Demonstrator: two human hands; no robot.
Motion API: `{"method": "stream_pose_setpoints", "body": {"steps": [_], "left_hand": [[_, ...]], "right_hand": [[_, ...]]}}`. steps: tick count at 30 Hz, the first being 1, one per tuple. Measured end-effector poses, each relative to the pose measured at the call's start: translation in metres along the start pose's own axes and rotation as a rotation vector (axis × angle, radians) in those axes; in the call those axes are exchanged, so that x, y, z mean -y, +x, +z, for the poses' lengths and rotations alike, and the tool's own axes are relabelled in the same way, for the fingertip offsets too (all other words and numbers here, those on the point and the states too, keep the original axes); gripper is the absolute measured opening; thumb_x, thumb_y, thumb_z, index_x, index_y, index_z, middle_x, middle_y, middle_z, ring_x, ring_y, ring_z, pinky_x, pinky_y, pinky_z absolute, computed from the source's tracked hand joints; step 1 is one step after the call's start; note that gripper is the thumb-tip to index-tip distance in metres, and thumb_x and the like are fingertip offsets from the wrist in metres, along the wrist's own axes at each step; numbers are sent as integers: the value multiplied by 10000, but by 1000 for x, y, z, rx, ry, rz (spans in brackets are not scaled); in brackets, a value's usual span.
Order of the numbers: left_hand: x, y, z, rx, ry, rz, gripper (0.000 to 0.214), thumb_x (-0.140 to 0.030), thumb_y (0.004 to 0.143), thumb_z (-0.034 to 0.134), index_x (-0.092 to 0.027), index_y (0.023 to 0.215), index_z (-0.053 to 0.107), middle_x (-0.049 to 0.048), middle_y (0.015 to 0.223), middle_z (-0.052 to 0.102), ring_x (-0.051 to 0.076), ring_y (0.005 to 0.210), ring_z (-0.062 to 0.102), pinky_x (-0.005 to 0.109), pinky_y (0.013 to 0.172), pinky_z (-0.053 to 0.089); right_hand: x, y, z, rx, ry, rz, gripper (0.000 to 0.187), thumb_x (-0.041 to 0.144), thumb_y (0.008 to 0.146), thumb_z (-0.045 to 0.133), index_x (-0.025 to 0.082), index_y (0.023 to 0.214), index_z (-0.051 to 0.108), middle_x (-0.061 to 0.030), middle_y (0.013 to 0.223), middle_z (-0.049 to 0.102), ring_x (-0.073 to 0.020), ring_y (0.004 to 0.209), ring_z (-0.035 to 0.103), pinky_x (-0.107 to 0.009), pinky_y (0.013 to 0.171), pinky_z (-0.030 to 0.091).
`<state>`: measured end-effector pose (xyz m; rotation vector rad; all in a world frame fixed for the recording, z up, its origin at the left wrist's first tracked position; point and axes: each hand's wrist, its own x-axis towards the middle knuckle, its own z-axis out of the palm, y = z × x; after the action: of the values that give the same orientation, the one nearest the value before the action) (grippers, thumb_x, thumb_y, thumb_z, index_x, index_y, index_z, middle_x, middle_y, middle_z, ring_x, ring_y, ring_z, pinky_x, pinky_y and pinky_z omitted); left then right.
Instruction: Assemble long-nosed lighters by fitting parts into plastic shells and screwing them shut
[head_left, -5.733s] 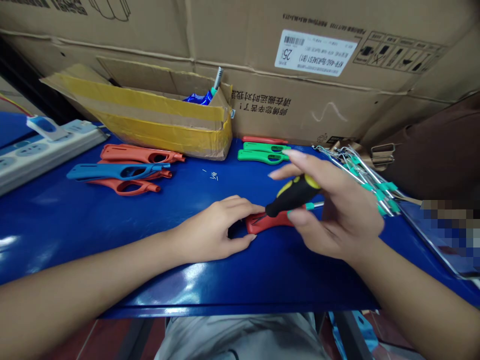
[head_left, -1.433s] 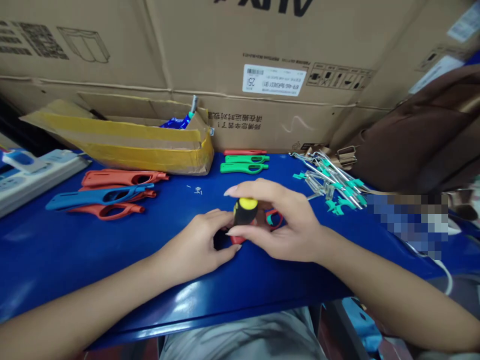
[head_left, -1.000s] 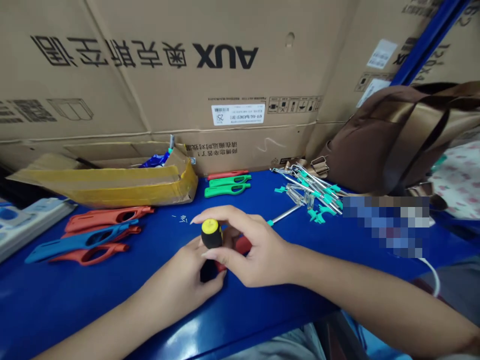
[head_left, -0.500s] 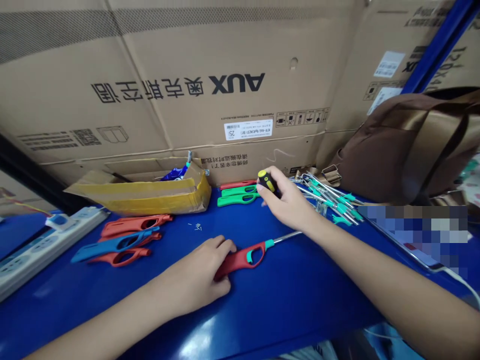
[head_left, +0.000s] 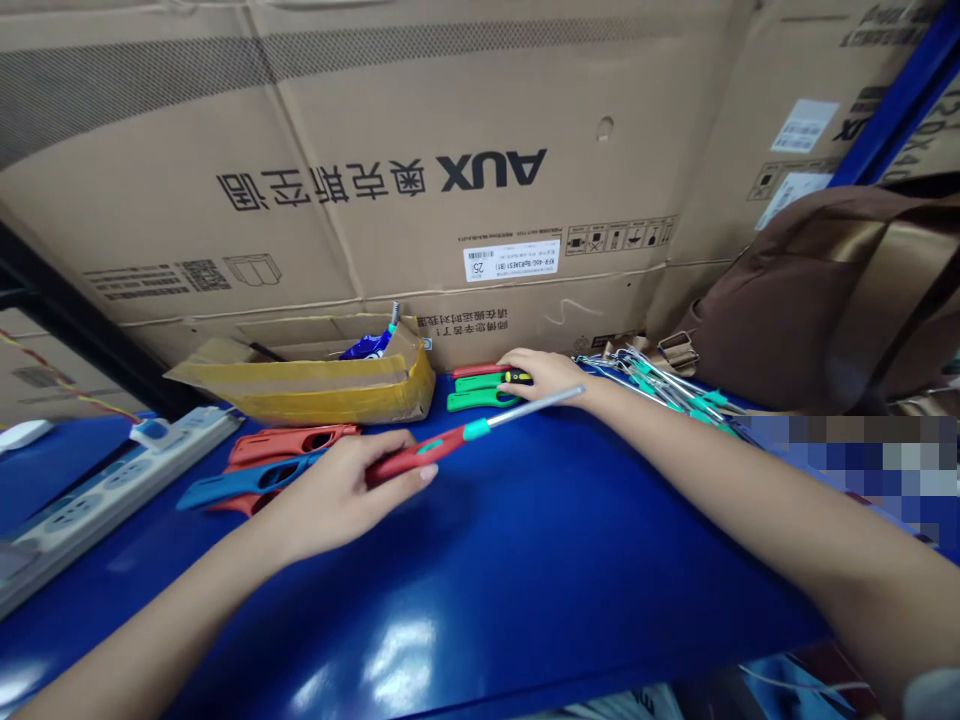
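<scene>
My left hand (head_left: 352,485) is closed around a red long-necked lighter (head_left: 420,456), lifted above the blue table. Its metal tube points right and up from a teal collar. At the back, my right hand (head_left: 547,375) has its fingers and thumb around a screwdriver (head_left: 517,377) with a black and yellow handle; its shaft is hidden. Beside those fingers lie green lighter shells (head_left: 476,399) and a red shell (head_left: 480,370). Left of my left hand, a blue shell (head_left: 240,484) rests among orange-red shells (head_left: 277,445).
Behind the hands stands a cardboard box with yellow tape (head_left: 322,393). Metal tubes with teal ends (head_left: 667,385) are piled at the right, near a brown bag (head_left: 780,300). A white power strip (head_left: 120,490) lies left; large cardboard (head_left: 360,110) walls the back.
My left hand has raised the red lighter off the table and moved left. My right hand has lowered the screwdriver beside the green shells, tipping its handle flatter. The view has shifted slightly.
</scene>
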<state>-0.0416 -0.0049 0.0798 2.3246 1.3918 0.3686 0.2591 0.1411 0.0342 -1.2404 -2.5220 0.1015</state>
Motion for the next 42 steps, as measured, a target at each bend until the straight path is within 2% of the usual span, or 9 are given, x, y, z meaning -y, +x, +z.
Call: {"method": "stream_pose_setpoints", "body": {"steps": [5, 10, 17, 21, 25, 28, 35, 42], "left_hand": [[-2, 18, -1, -118, 76, 18, 422, -589, 996, 436, -209, 847, 543, -16, 717, 580, 174, 646, 557, 268, 589, 386], [1, 49, 2, -174, 159, 74, 415, -563, 1030, 379, -193, 1050, 566, 82, 993, 670, 257, 871, 645, 339, 760, 475], [14, 83, 9, -148, 226, 117, 402, -476, 1047, 347, -171, 1172, 579, 130, 1090, 670, 285, 1003, 653, 405, 894, 506], [12, 98, 13, -128, 266, 160, 379, -437, 1043, 394, -166, 1215, 594, 137, 1127, 660, 282, 1046, 647, 418, 929, 516], [8, 118, 16, -128, 304, 197, 317, -377, 1036, 494, -161, 1237, 610, 130, 1169, 658, 268, 1090, 647, 438, 968, 530], [7, 137, 19, -115, 328, 217, 351, -364, 994, 622, -159, 1279, 603, 109, 1270, 634, 245, 1089, 654, 462, 926, 574], [14, 181, 29, -16, 365, 244, 349, -353, 992, 626, -167, 1286, 603, 112, 1293, 625, 244, 1096, 653, 456, 922, 581], [27, 212, 32, 14, 383, 229, 355, -353, 990, 629, -166, 1290, 601, 112, 1295, 624, 246, 1098, 653, 458, 922, 581]], "right_hand": [[2, 5, 16, -4, -5, -2, 363, 368, 986, 627, 185, 1299, 605, -106, 1315, 621, -241, 1104, 649, -461, 923, 571], [4, -4, 16, 1, -12, 7, 363, 369, 988, 623, 190, 1303, 604, -108, 1328, 616, -243, 1114, 645, -465, 933, 567], [18, -40, 7, 88, -25, 50, 405, 420, 991, 606, 218, 1342, 608, -111, 1322, 653, -254, 1107, 672, -476, 947, 563], [28, -61, 0, 112, -25, 45, 457, 424, 964, 598, 318, 1408, 610, -63, 1369, 685, -322, 1175, 686, -462, 954, 564], [33, -75, -7, 111, -8, 20, 453, 392, 965, 581, 315, 1409, 616, -41, 1398, 665, -315, 1213, 673, -441, 960, 564], [32, -80, -10, 111, -3, 3, 445, 347, 952, 597, 291, 1391, 638, -54, 1376, 680, -320, 1195, 683, -440, 955, 562], [28, -85, -13, 127, 13, -33, 452, 328, 944, 608, 305, 1395, 635, -41, 1368, 686, -287, 1210, 678, -406, 981, 548], [26, -86, -13, 137, 10, -32, 466, 339, 960, 571, 340, 1425, 603, -18, 1386, 672, -288, 1185, 693, -400, 935, 566]]}}
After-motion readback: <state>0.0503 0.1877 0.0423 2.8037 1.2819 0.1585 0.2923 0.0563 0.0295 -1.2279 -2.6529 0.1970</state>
